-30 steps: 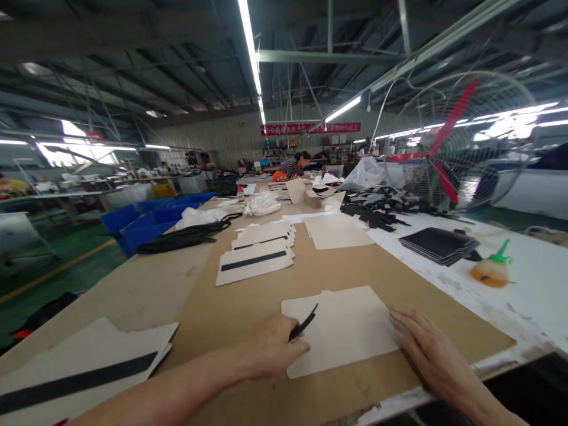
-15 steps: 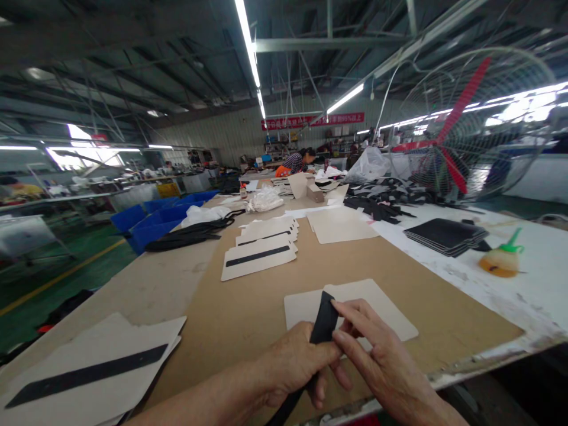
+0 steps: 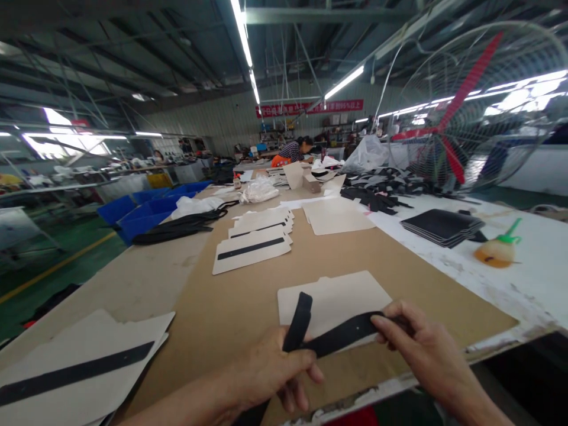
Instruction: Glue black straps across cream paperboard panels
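My left hand is closed around several black strips, one end of which sticks up above the thumb. From that hand a black strip with small holes stretches to the right. Its far end is pinched between the thumb and fingers of my right hand. Beneath the strip lies a cream board on the brown sheet, partly covered by the strip and my hands. At the lower left is a stack of cream boards, the top one bearing a black strip.
More cream boards with strips lie ahead, beside a plain stack. To the right are black panels, an amber bottle with a green nozzle and a large fan. Blue bins stand left; a person bends farther back.
My right hand has moved right, away from my left, drawing out one black strip so it now spans between both hands. The view has shifted slightly.
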Tool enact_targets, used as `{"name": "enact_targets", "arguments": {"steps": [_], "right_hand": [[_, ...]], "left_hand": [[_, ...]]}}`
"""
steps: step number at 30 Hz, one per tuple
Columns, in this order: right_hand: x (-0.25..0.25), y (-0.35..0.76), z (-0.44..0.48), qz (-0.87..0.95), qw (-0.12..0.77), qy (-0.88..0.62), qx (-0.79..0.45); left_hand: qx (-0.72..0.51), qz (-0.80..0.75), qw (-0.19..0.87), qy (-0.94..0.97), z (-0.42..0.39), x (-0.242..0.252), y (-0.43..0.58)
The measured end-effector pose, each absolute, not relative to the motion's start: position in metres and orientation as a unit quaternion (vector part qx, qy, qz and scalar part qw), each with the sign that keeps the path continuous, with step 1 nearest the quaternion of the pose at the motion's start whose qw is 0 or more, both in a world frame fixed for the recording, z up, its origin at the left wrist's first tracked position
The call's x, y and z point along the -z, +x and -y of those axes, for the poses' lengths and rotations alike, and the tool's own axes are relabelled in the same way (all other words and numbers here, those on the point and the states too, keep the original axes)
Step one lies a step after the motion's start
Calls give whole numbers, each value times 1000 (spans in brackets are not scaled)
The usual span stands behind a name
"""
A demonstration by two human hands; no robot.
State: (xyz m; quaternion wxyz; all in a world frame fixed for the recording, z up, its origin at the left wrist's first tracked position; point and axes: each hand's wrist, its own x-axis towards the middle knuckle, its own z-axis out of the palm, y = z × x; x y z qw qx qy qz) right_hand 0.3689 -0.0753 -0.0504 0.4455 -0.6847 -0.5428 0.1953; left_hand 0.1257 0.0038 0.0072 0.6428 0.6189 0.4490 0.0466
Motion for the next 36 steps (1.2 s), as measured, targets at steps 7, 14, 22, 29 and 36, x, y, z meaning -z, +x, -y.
{"name": "enact_targets", "arguments": {"steps": [7, 14, 22, 29, 36], "right_hand": [[66, 424, 67, 502, 368, -748, -230], [63, 434, 23, 528, 336, -755, -197], [83, 441, 0, 497, 315, -788, -180], [84, 440, -4, 490, 292, -807, -150], [86, 442, -5, 489, 281, -814, -140]], "left_hand": [[21, -544, 482, 687, -11, 4, 91], [-46, -556, 363, 746, -33, -5, 112], [-76, -566, 357, 739, -58, 21, 119], [-78, -568, 361, 736, -61, 15, 130], [-77, -569, 355, 738, -63, 20, 131]]}}
